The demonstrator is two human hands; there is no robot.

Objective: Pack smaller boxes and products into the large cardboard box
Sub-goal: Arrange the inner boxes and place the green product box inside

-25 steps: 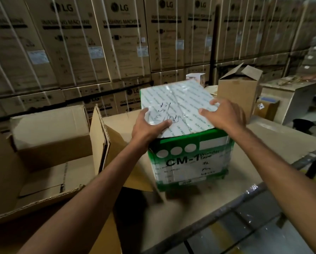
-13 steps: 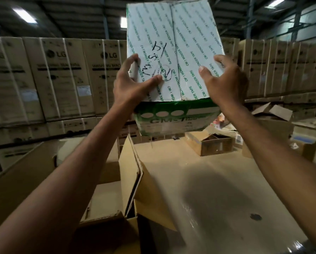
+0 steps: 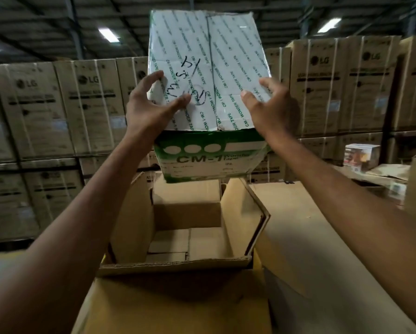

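With fingers (image 3: 154,77) of the left hand (image 3: 149,109) and right hand (image 3: 269,107) curled round opposite side edges and thumbs pressed on the near face: clamped on the green-and-white tape box (image 3: 209,68), held high and tilted, taped top toward the camera.

Backed by a wall of stacked appliance cartons (image 3: 33,112). Gone from the tabletop (image 3: 317,237), where sat a second ago, just right of the large cardboard box (image 3: 132,225). Lifted by half a second back, and since swung left to hang straight above that box's open mouth, flaps standing up. Clear of rim and flaps, touching neither. Down on the floor inside, a few smaller brown boxes (image 3: 202,242) lying flat, with plenty of room above them.

Means the carry is all but finished: only the lowering left. Probably needs squaring to the opening first, being tilted. Worth watching for a snag on the right flap (image 3: 245,213) on the way down.
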